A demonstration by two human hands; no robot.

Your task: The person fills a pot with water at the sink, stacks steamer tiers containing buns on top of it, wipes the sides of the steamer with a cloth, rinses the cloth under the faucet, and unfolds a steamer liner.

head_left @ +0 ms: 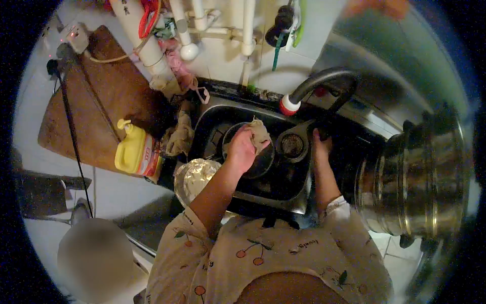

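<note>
My left hand is closed around a crumpled beige rag over the sink. Below it, a dark round pan lies in the steel sink, partly covered by my hand. My right hand is at the sink's right edge, close to the base of the faucet; its fingers are mostly hidden. The grey curved faucet ends in a red and white nozzle. Between my hands, a round grey strainer-like piece sits at the sink's right side.
A shiny metal bowl stands at the sink's left front corner. Farther left are a yellow pump bottle and a brown board or cover. Stacked steel steamer pots stand at right. White pipes run along the wall. A person's blurred head is at lower left.
</note>
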